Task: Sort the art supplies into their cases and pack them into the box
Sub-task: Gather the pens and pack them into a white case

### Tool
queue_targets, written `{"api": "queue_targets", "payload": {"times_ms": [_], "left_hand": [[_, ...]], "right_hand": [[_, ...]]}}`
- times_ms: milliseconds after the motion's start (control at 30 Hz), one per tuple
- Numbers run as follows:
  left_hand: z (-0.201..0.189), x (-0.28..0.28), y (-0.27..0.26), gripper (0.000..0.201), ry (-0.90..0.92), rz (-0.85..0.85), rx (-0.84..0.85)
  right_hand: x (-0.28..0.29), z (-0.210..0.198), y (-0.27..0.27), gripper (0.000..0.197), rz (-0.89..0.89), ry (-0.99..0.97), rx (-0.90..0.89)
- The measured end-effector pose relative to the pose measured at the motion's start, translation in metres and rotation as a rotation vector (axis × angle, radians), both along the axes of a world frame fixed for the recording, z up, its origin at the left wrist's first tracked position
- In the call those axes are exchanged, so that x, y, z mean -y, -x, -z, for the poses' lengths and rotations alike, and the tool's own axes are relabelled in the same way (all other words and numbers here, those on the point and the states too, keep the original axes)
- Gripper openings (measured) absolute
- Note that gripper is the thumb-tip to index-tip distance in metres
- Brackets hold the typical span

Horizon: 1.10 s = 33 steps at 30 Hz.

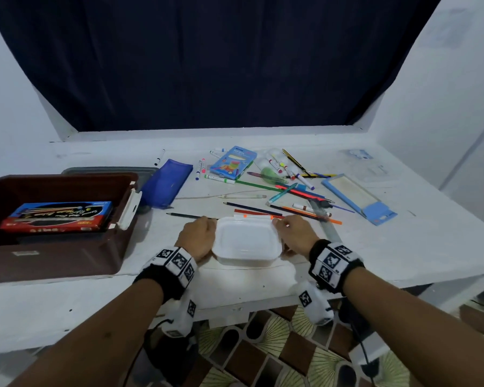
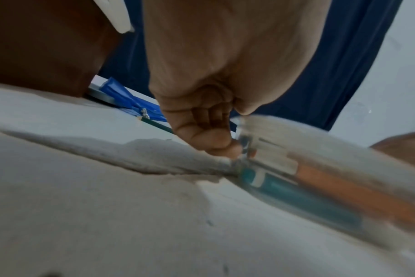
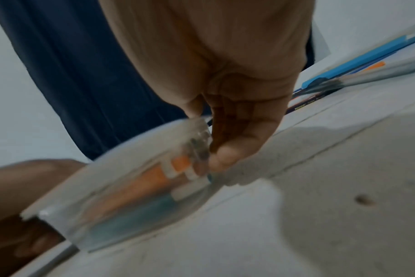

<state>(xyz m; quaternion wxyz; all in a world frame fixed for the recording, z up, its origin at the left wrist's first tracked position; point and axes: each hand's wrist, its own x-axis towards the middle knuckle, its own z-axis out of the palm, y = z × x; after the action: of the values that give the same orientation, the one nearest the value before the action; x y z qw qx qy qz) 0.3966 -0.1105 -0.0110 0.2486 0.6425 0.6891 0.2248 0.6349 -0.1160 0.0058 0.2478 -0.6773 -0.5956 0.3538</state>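
Translucent plastic case [image 1: 248, 241] blurs its orange and teal contents. Left hand [image 1: 197, 237] and right hand [image 1: 294, 233] grip its ends, fingers curled. Loose pencils [image 1: 263, 210] crowd the counter [image 1: 403, 241] behind.

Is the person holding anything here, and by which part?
Yes: the clear plastic container, held by its two short ends. The left hand grips the left end and the right hand the right end, fingers curled at the far corners. It sits on the table.

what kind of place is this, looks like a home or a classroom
Probably a room in a home, set up as a makeshift craft desk; I cannot be sure. A rough white-painted table stands against a dark curtain, patterned floor tiles show below, and loose pens lie scattered.
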Motion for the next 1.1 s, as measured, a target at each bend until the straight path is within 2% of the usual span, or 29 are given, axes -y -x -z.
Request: {"api": "queue_targets", "payload": {"times_ms": [67, 133, 267, 500, 600, 633, 700, 733, 767, 833, 867, 900, 967, 1033, 1100], "left_hand": [[-0.001, -0.003, -0.006, 0.047, 0.054, 0.006, -0.068], [-0.002, -0.004, -0.012, 0.045, 0.052, 0.033, -0.157], [-0.001, -0.003, -0.019, 0.038, 0.040, 0.031, -0.275], [-0.007, 0.000, -0.023, 0.040, 0.036, 0.049, -0.315], [-0.012, 0.005, -0.023, 0.041, 0.038, 0.043, -0.295], [-0.012, 0.005, -0.022, 0.041, 0.048, 0.047, -0.282], [-0.012, 0.004, -0.017, 0.039, 0.065, 0.024, -0.209], [-0.012, 0.004, -0.013, 0.038, 0.089, -0.001, -0.098], [-0.012, 0.006, -0.009, 0.037, 0.128, -0.021, 0.084], [-0.013, 0.011, 0.002, 0.036, 0.217, 0.001, 0.425], [-0.014, 0.014, 0.009, 0.044, 0.260, 0.079, 0.472], [-0.015, 0.017, 0.015, 0.062, 0.294, 0.184, 0.460], [-0.017, 0.021, 0.021, 0.087, 0.303, 0.388, 0.300], [-0.014, 0.021, 0.024, 0.096, 0.262, 0.434, 0.158], [-0.016, 0.021, 0.023, 0.090, 0.231, 0.440, 0.160]], "right_hand": [[0.000, 0.000, 0.009, 0.042, -0.003, 0.063, 0.085], [0.000, 0.002, 0.015, 0.038, 0.031, 0.092, 0.109], [0.000, 0.006, 0.021, 0.031, 0.012, 0.003, 0.351], [-0.007, 0.018, 0.022, 0.032, 0.049, -0.037, 0.377], [-0.005, 0.015, 0.021, 0.035, 0.034, -0.034, 0.315], [-0.003, 0.014, 0.019, 0.036, 0.032, -0.020, 0.245], [0.003, 0.007, 0.014, 0.038, 0.031, 0.038, -0.008], [0.008, 0.002, 0.009, 0.038, 0.026, 0.081, -0.133], [0.012, -0.001, 0.002, 0.038, 0.004, 0.122, -0.226], [0.021, -0.006, -0.010, 0.049, -0.091, 0.163, -0.307], [0.026, -0.007, -0.015, 0.061, -0.148, 0.165, -0.323], [0.029, -0.004, -0.017, 0.071, -0.190, 0.162, -0.327], [0.034, 0.002, -0.019, 0.082, -0.217, 0.149, -0.325], [0.035, 0.006, -0.019, 0.084, -0.212, 0.131, -0.318], [0.034, 0.005, -0.017, 0.083, -0.215, 0.118, -0.281]]}}
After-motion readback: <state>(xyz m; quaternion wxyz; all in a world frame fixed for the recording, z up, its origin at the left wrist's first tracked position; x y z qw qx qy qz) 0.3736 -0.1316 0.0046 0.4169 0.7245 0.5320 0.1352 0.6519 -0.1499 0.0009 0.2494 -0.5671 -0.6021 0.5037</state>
